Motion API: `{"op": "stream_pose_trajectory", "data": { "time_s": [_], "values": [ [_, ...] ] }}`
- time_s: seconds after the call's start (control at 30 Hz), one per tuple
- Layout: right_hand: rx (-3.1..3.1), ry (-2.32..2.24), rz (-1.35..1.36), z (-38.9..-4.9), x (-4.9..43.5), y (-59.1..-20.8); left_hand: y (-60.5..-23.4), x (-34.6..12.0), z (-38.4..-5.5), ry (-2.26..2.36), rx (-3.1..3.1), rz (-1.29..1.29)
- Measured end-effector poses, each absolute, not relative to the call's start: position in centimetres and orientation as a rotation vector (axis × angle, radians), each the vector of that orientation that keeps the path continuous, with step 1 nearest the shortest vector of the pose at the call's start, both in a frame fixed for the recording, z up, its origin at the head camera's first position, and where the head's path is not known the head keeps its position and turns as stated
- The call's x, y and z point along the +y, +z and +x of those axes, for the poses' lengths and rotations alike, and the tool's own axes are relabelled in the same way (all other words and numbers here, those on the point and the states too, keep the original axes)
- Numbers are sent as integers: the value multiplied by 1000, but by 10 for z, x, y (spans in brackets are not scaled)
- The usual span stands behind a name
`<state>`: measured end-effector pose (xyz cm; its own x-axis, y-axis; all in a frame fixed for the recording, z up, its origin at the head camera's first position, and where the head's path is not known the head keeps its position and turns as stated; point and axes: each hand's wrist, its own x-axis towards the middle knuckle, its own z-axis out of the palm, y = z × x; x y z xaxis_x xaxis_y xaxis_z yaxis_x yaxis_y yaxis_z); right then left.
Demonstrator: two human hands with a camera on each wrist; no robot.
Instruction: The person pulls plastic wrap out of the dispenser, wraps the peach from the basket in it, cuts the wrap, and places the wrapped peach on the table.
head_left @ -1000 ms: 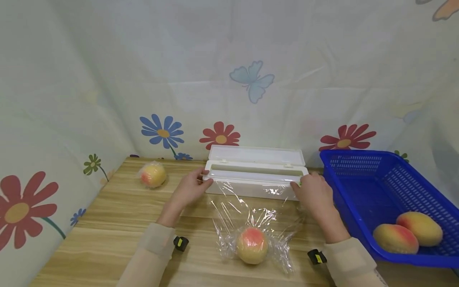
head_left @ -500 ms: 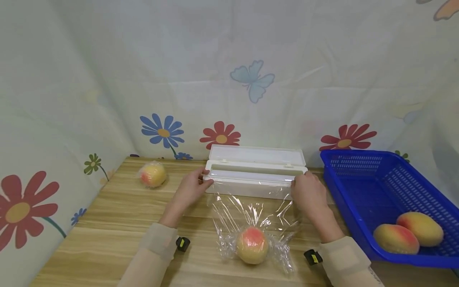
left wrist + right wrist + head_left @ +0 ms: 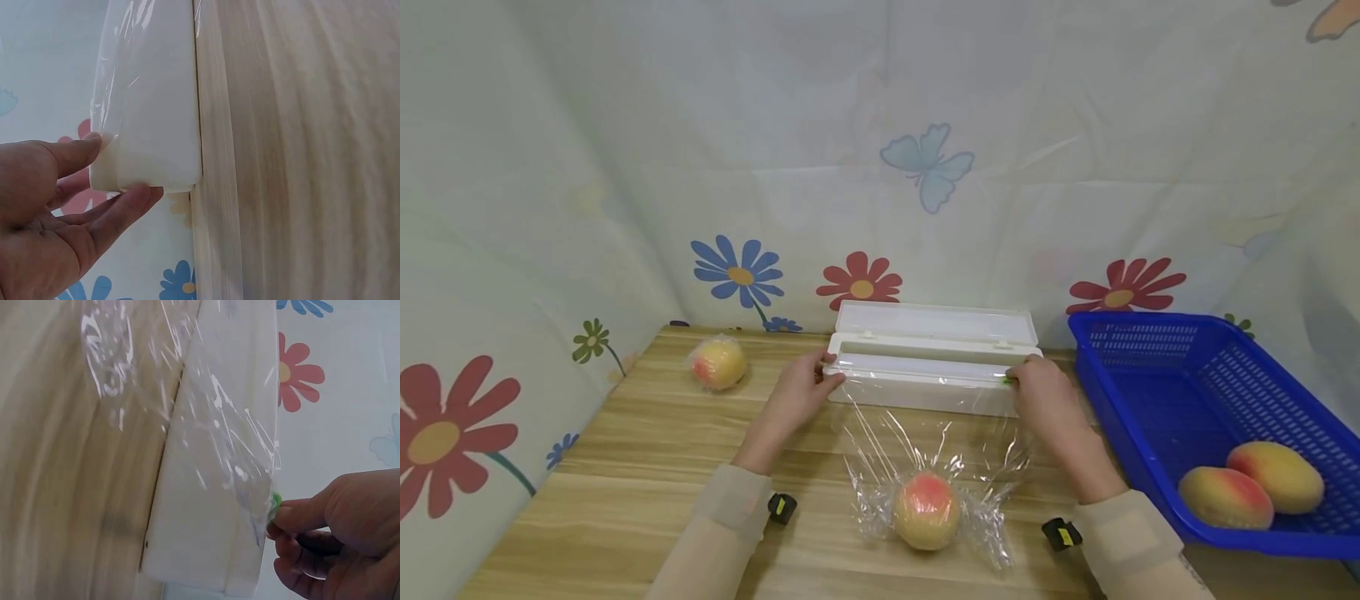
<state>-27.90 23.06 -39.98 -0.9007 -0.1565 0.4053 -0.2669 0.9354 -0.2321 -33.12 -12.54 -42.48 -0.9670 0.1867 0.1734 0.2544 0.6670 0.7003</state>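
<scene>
A white cling film dispenser (image 3: 917, 393) with its lid (image 3: 936, 323) raised stands at the back of the table. My left hand (image 3: 795, 392) grips its left end, thumb on the front top edge and fingers against the end face (image 3: 145, 169). My right hand (image 3: 1051, 400) pinches a small green slide cutter (image 3: 275, 503) on the dispenser's edge, near the right end. From the dispenser a sheet of clear cling film (image 3: 917, 433) stretches forward, creased, to a peach (image 3: 927, 512). Film is bunched on both sides of that peach.
Another peach (image 3: 718, 364), wrapped in film, sits at the back left of the wooden table (image 3: 625, 475). A blue plastic basket (image 3: 1150, 467) stands to the right with two peaches (image 3: 1225, 497) in it. A flowered curtain (image 3: 775, 167) hangs behind the table.
My right hand has shifted, and the green slide cutter is now a little farther left along the dispenser's edge. The film's creases have changed. My left hand keeps its grip.
</scene>
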Motion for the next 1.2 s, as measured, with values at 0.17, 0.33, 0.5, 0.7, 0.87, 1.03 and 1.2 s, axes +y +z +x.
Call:
{"op": "stream_pose_trajectory", "data": {
  "time_s": [0.17, 0.33, 0.5, 0.7, 0.87, 1.03, 1.2],
  "values": [
    [-2754, 505, 302, -286, 236, -392, -424, -125, -331, -1195, -2781, -378],
    [-2775, 520, 322, -290, 239, -391, -426, -125, -332, -1189, -2778, -370],
    [-2772, 532, 352, -292, 239, -392, -426, -124, -332, -1193, -2788, -358],
    [-2781, 552, 393, -294, 237, -391, -427, -125, -332, -1199, -2786, -359],
    [-2768, 566, 439, -296, 238, -391, -428, -126, -332, -1171, -2775, -376],
    [-2776, 577, 476, -298, 237, -390, -427, -126, -332, -1170, -2765, -379],
    [-2795, 605, 482, -301, 235, -391, -427, -125, -332, -1192, -2757, -376]
  ]
}}
